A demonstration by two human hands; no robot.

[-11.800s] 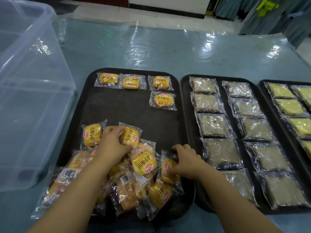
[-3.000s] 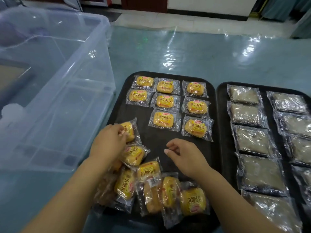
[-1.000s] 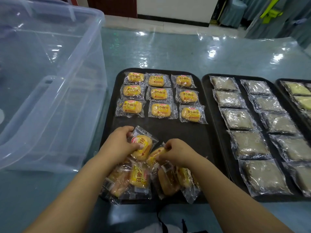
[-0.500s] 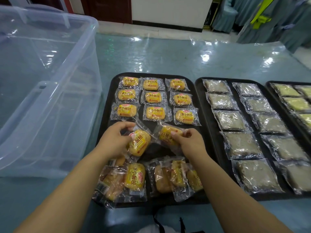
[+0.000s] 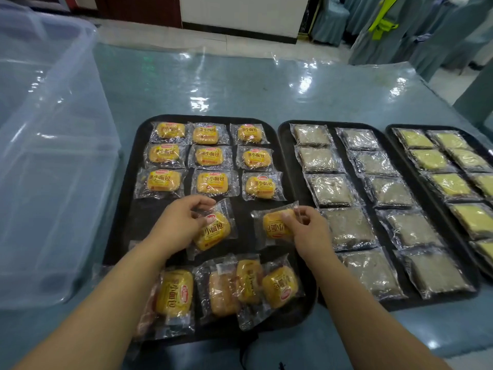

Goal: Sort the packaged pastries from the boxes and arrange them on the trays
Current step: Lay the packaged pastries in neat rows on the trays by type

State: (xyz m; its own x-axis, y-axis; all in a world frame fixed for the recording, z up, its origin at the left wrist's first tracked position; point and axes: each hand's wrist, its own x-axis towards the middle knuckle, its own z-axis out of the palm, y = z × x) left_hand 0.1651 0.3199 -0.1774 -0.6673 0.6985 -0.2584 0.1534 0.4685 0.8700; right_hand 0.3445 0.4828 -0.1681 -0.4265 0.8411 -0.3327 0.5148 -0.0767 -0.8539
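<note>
The left hand (image 5: 177, 225) pinched a yellow packet (image 5: 214, 232), the right hand (image 5: 309, 231) a second packet (image 5: 273, 227), with bare tray (image 5: 244, 209) between them. The left forearm hid part of the near pile (image 5: 226, 289).

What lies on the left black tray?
Nine plastic-wrapped yellow buns in a grid, one each in left hand and right hand, and a near-edge pile whose lower packets are covered.

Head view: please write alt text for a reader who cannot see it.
The left hand pinches a tilted bun packet and the right hand a second bun packet over a black tray, below nine packets in three rows. A loose pile lies at the near edge; a clear box stands left, two filled trays right.
</note>
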